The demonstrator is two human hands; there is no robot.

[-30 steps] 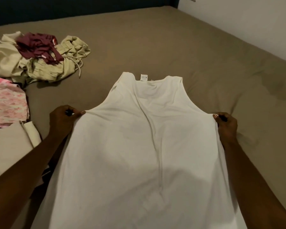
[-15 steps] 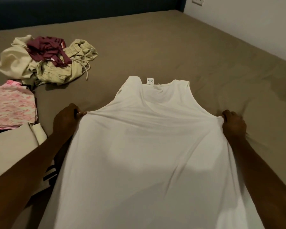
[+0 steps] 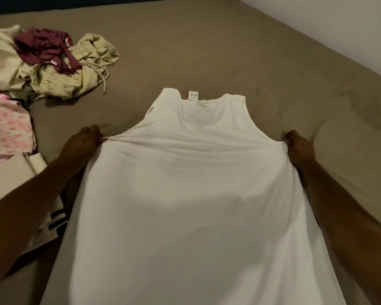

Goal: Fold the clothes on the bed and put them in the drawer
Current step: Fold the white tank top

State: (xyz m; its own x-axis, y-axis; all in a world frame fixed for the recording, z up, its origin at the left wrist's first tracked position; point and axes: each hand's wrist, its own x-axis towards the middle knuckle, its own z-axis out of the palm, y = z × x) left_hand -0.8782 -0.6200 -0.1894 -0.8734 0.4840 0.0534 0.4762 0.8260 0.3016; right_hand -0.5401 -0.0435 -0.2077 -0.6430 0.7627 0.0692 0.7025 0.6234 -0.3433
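On the taupe-sheeted bed (image 3: 207,40), white sleeveless cotton top (image 3: 191,183) spread flat, left hand (image 3: 84,143) and right hand (image 3: 298,147) pinching its armhole corners with curled fingers; best kept evenly taut, smoothing wrinkles before folding.

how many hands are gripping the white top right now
2. The left hand pinches the white sleeveless top at its left edge below the armhole; the right hand pinches the right edge.

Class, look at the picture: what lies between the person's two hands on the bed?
In the head view, the white sleeveless top stretches between the left hand and right hand; each pinches an edge.
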